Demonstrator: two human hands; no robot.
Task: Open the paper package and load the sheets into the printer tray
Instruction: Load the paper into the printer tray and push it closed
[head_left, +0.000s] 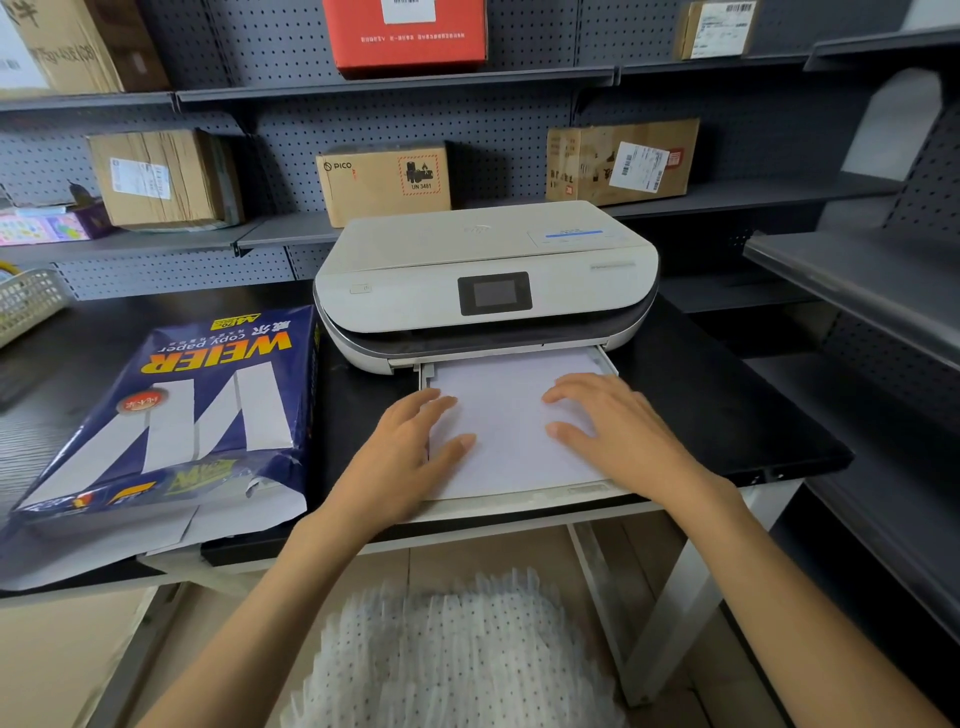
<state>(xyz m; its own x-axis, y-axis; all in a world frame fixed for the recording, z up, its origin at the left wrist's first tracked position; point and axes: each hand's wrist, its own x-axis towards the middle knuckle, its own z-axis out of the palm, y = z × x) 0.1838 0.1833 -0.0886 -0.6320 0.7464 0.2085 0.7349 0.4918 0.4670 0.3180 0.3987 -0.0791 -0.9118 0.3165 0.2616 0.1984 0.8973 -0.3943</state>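
On the pulled-out tray (582, 492) below the printer (483, 280), the sheets (511, 421) lie flat under both hands, the left hand (410, 452) and right hand (618, 426) spread open and pressing down, gripping nothing. The torn-open package (171, 415) lies just left on the table (727, 415). Such a thin stack is probably light, floppy and slippery, so it is best squared by its side edges and slid in level.
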